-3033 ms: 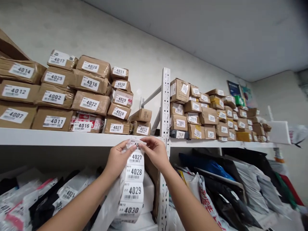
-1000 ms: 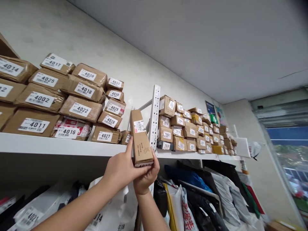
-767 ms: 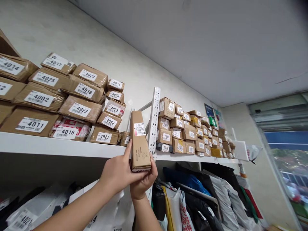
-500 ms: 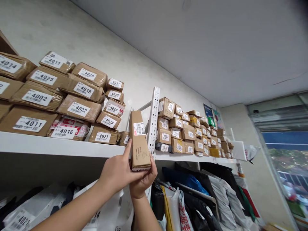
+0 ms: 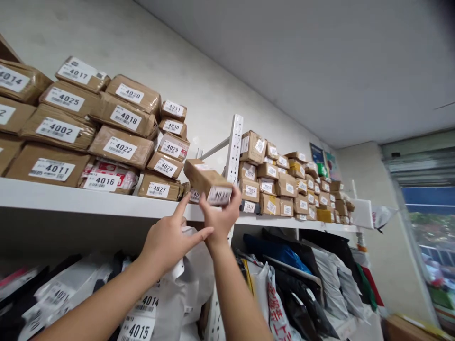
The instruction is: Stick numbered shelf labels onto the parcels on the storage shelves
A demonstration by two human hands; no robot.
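Note:
My right hand (image 5: 221, 219) grips a small long cardboard box (image 5: 206, 180) from its near end, thumb on one side and fingers on the other. The box is tilted, its far end above the shelf edge, and its white end label is blurred. Just below and left of it, my left hand (image 5: 165, 244) is apart from the box, with index finger and thumb stretched out. Its index fingertip comes close to a smaller box (image 5: 194, 195) on the shelf, partly hidden behind the held one. The box labelled 4027 (image 5: 159, 189) sits to the left.
Stacked labelled cartons (image 5: 57, 130) line the white shelf (image 5: 88, 201) on the left. A perforated white upright (image 5: 234, 151) stands right beside the held box. More small boxes (image 5: 284, 189) continue beyond it. Bagged parcels (image 5: 142, 308) fill the level below.
The held box has tipped from standing upright to lying with its labelled end toward me, over the shelf edge. My left hand has let go of it and moved slightly down-left.

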